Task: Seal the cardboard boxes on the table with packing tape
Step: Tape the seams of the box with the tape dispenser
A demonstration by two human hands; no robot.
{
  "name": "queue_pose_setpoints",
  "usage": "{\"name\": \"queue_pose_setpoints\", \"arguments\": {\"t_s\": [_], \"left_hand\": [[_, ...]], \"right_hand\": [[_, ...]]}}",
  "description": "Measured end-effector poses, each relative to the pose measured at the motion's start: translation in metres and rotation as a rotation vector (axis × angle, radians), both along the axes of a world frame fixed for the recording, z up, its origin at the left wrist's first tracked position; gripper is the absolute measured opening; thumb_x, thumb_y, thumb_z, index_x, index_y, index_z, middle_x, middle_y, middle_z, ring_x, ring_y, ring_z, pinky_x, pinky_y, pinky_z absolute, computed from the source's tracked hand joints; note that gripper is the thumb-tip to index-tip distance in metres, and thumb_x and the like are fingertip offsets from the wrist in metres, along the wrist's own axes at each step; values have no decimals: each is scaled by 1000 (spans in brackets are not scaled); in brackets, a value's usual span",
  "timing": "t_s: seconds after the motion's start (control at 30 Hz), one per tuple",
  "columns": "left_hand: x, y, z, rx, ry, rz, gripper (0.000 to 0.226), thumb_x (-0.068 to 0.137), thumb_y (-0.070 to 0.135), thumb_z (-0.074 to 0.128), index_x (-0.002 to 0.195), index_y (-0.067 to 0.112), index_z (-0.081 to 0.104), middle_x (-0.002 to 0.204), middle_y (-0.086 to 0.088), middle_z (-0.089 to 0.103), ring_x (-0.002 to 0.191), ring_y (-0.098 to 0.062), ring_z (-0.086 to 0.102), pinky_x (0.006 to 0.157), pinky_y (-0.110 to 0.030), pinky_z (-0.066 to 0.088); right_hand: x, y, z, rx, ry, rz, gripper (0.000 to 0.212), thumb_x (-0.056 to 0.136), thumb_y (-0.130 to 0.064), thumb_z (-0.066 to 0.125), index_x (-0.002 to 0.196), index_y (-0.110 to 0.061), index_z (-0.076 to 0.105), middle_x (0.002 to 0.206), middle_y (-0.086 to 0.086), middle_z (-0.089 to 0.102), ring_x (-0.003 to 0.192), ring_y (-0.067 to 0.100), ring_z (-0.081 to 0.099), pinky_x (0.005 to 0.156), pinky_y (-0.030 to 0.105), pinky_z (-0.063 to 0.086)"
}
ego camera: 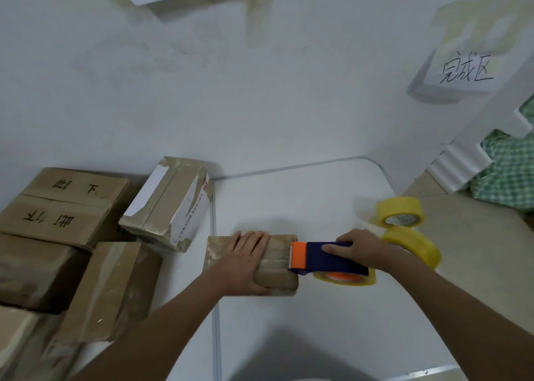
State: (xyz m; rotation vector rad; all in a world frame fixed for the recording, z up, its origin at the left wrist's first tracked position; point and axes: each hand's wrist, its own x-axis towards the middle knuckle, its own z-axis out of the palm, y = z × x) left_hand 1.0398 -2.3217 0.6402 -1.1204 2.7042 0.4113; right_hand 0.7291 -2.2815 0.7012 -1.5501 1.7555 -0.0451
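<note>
A small cardboard box [278, 268] lies on the white table [318, 201] in front of me. My left hand [245, 260] rests on top of it, fingers spread over the lid and thumb down its near side. My right hand [362, 246] grips a blue tape dispenser [326, 258] whose orange head [297, 255] touches the box's right end. A yellowish tape roll [345, 278] sits in the dispenser.
Several cardboard boxes [66, 219] are piled at the left, one taped box [173, 204] leaning near the middle. Two yellow tape rolls [403, 211] lie at the right table edge. White foam [468, 138] and a handwritten paper sign [465, 71] stand at the right.
</note>
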Motion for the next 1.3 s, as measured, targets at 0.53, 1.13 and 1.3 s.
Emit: {"name": "queue_pose_setpoints", "arguments": {"t_s": [0.53,1.13,1.3], "left_hand": [[7,-4,-4,-58,-99,-132,128,70,93,29,156,7,-13,165,-11,-14,152,-25,-14,122,-51,-8],[15,-3,-16,-71,79,-93,121,73,90,44,157,8,15,159,-5,26,149,-21,17,122,-53,7],[15,-3,-15,-81,75,-90,122,72,92,43,157,9,16,158,-4,27,149,-20,18,122,-53,8]], "right_hand": [[51,12,-22,22,-78,19,44,95,-58,47,84,-20,67,80,1,67,73,15,61,62,27,41],[1,33,-28,74,-33,-53,55,81,-74,54,82,-21,70,79,1,68,74,17,64,65,32,47],[2,33,-26,131,-62,-58,41,90,-63,50,107,-28,62,102,-1,68,89,15,62,78,31,51]]}}
